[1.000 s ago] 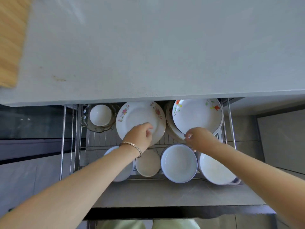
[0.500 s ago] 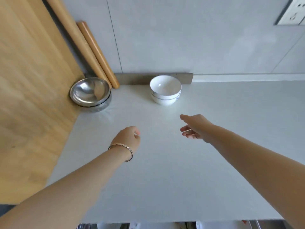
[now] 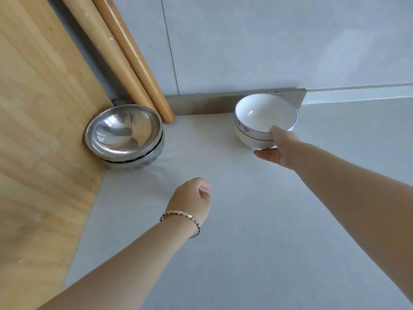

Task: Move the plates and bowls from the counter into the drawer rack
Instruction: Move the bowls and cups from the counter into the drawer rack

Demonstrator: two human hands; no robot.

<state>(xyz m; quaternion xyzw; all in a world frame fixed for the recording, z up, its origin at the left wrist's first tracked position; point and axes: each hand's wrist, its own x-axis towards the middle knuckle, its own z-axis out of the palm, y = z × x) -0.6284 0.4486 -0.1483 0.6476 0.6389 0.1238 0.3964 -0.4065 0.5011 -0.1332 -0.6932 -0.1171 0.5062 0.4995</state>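
Two white bowls (image 3: 264,115) with blue trim sit stacked on the grey counter (image 3: 245,231) by the back wall. My right hand (image 3: 279,148) is at their near side: the thumb touches the upper bowl below its rim, and straight fingers reach along the lower bowl's base. My left hand (image 3: 192,200), with a bracelet at the wrist, hovers over the counter's middle with loosely curled fingers and holds nothing. Stacked steel bowls (image 3: 125,135) stand at the back left, about a hand's length from my left hand. The drawer rack is out of view.
A large wooden board (image 3: 40,142) covers the left side beside the steel bowls. Two wooden rolling pins (image 3: 125,57) lean against the wall behind them. A low metal strip (image 3: 201,104) runs along the wall's foot.
The view lifted from the open drawer rack to the counter. My right hand reached forward to the white bowls and now touches them; my left hand stayed low over the counter.
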